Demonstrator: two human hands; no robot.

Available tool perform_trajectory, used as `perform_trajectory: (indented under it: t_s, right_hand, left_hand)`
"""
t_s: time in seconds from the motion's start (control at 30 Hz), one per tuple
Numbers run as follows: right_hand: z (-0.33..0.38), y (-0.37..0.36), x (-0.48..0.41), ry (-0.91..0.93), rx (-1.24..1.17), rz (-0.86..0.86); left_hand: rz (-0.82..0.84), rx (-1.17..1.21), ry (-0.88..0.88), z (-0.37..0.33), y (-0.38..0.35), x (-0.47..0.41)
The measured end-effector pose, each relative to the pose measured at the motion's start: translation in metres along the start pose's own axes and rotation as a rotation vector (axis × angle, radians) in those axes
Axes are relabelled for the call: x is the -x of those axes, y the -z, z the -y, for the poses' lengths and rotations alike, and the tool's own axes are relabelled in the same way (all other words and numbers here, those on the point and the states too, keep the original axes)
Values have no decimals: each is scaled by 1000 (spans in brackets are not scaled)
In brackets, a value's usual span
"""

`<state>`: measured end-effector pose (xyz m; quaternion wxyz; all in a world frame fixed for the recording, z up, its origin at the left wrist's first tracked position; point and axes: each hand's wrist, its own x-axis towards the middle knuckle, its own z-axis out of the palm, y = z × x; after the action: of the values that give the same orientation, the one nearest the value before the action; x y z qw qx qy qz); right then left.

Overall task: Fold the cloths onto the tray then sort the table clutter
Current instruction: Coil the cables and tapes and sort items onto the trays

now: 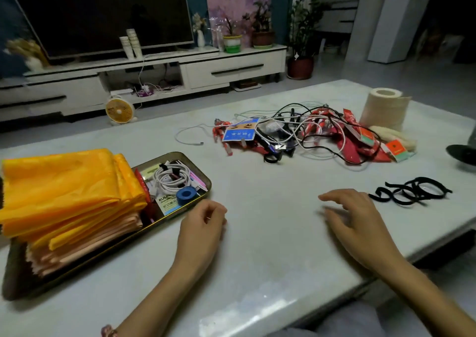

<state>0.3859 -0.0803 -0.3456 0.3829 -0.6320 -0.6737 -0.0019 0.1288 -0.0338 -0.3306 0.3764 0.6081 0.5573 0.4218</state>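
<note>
Two empty hands hovered over a pale table [257, 259], between a loaded tray and tangled clutter.
At left, the folded yellow cloths [64, 195] sat stacked on the dark tray [204, 175], whose free end held a coiled white cable [171, 178] and a blue tape roll [186, 195]. The left hand [203, 223] hung just beside the rim, fingers loosely curled, holding nothing. The right hand [353, 218] hovered with fingers spread, also empty, near the black straps [412, 189]. Behind lay the clutter pile [296, 133], cords knotted through red packets. Tugging one cord would likely drag the rest, and the crowded tray end could spill.
</note>
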Motion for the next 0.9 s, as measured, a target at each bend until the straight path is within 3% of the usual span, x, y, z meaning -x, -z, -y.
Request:
perform_trajectory:
  t_s: [0.2, 0.37, 0.57, 0.73, 0.9]
  right_hand:
    - [-75, 71, 19, -235, 304, -4]
    - [-92, 69, 14, -390, 314, 19]
    - [-84, 46, -5, -283, 269, 27]
    - [-60, 29, -24, -191, 294, 113]
    - [-34, 27, -45, -160, 283, -116]
  left_hand:
    - [-57, -100, 41, 0, -13, -3]
    - [-59, -181, 53, -4, -22, 4]
    - [-75, -183, 77, -7, -22, 2]
    - [-66, -166, -2, -14, -44, -3]
    - [37, -94, -84, -24, -72, -13]
